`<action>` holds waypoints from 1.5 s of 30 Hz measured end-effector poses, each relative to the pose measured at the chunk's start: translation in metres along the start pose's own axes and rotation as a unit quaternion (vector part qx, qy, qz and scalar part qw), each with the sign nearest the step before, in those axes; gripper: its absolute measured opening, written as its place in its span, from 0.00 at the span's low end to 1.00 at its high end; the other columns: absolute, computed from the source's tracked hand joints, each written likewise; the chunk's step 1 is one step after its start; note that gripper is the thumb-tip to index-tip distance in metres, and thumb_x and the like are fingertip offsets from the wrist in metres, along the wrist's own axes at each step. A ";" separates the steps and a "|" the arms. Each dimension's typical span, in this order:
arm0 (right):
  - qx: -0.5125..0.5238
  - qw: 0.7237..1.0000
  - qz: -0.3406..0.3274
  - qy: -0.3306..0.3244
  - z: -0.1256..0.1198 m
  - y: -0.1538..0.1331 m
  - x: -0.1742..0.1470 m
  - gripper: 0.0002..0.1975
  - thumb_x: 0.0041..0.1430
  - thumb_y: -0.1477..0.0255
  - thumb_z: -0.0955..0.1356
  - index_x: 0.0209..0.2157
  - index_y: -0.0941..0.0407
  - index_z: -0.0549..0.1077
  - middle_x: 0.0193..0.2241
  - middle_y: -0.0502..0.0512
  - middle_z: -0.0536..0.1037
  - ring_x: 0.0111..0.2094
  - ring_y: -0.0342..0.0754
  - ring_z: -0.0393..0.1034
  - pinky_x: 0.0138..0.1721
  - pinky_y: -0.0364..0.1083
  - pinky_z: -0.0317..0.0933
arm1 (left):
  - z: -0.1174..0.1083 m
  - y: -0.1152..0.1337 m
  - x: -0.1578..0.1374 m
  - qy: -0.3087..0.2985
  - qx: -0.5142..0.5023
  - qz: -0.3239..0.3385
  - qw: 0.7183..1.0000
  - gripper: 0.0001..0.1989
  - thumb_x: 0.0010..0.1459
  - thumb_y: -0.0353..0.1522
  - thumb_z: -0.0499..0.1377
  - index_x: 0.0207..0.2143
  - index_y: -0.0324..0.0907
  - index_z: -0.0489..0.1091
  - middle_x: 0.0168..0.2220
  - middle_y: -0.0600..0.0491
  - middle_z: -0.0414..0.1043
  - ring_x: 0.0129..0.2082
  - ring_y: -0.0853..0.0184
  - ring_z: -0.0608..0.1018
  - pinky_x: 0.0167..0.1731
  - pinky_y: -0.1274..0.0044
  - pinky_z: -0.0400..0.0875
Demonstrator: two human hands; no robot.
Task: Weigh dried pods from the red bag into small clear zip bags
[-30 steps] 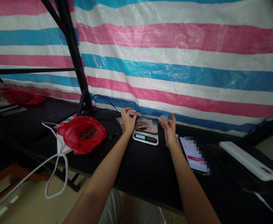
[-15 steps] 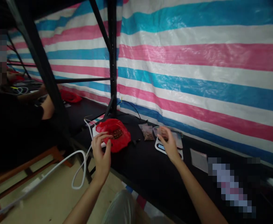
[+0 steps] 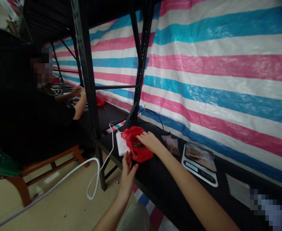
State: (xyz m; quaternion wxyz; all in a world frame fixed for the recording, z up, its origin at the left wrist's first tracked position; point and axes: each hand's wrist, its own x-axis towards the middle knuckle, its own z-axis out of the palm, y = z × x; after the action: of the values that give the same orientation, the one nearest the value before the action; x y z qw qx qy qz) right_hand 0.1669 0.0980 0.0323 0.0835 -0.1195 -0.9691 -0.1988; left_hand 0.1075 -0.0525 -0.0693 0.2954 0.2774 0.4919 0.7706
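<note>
The red plastic bag [image 3: 137,148] sits on the black tabletop [image 3: 155,179] near its front edge, just right of a black steel upright [image 3: 86,73] of the shelving frame. Its mouth is open and faces up, showing a heap of small brown pieces inside; the crumpled bag is a little longer than wide, its long axis running roughly from the table edge back towards the tarp. The right hand [image 3: 148,141] reaches across into the mouth, fingers curled loosely down over the brown pieces; whether it has any pinched cannot be told. The left hand [image 3: 127,170] is at the near lower side of the bag, palm towards it, fingers straight and open, touching or just short of the plastic without gripping it.

Touching the bag's left side lies a white flat box [image 3: 121,143], from which a white cable [image 3: 92,179] loops down off the table. To the right lie a small clear pouch [image 3: 172,146] of brown pieces and, beyond it, a digital kitchen scale [image 3: 200,163] carrying another filled pouch.

The tabletop is matt black. Behind it hangs a woven tarp [image 3: 215,64] striped pink, white and blue. The floor [image 3: 59,199] is pale beige. At left another person [image 3: 22,118] in black sits on a wooden bench [image 3: 44,166] at the next table.
</note>
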 end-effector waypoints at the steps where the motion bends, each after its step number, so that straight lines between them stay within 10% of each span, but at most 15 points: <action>1: -0.006 1.000 -0.014 -0.010 0.001 0.000 0.002 0.15 0.59 0.79 0.59 0.47 0.59 0.66 0.40 0.60 0.73 0.45 0.52 0.62 0.42 0.48 0.56 | 0.003 -0.001 -0.001 -0.004 -0.006 -0.002 1.000 0.32 0.47 0.35 0.58 0.55 0.44 0.51 0.59 0.44 0.52 0.60 0.60 0.57 0.58 0.67 0.50; 27: 0.302 0.952 0.041 0.026 0.009 0.001 -0.017 0.21 0.48 0.83 0.64 0.45 0.57 0.71 0.43 0.56 0.72 0.46 0.47 0.65 0.49 0.47 0.56 | 0.028 -0.010 0.004 -0.019 0.033 0.038 0.999 0.31 0.52 0.33 0.54 0.56 0.42 0.46 0.59 0.44 0.51 0.59 0.61 0.58 0.58 0.67 0.52; 37: 0.569 0.782 0.206 0.150 0.036 -0.002 -0.027 0.18 0.46 0.73 0.69 0.42 0.58 0.72 0.39 0.57 0.76 0.35 0.46 0.71 0.39 0.47 0.64 | 0.029 -0.006 -0.003 -0.052 0.095 0.069 0.992 0.32 0.55 0.33 0.53 0.59 0.40 0.41 0.62 0.44 0.42 0.62 0.63 0.50 0.60 0.69 0.45; 45: 0.513 0.742 0.359 0.241 0.018 0.045 -0.134 0.23 0.45 0.61 0.69 0.44 0.55 0.70 0.42 0.58 0.75 0.43 0.53 0.70 0.44 0.53 0.62 | 0.033 0.009 -0.028 0.073 0.217 0.222 0.948 0.34 0.56 0.30 0.51 0.61 0.47 0.39 0.64 0.50 0.32 0.63 0.59 0.42 0.60 0.63 0.42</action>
State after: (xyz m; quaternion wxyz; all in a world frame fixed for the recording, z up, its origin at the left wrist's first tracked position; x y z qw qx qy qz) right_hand 0.3048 0.1189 0.0047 0.4282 -0.3459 -0.7577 0.3507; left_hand 0.1479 -0.0563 -0.0528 0.0128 0.3796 0.5938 0.7093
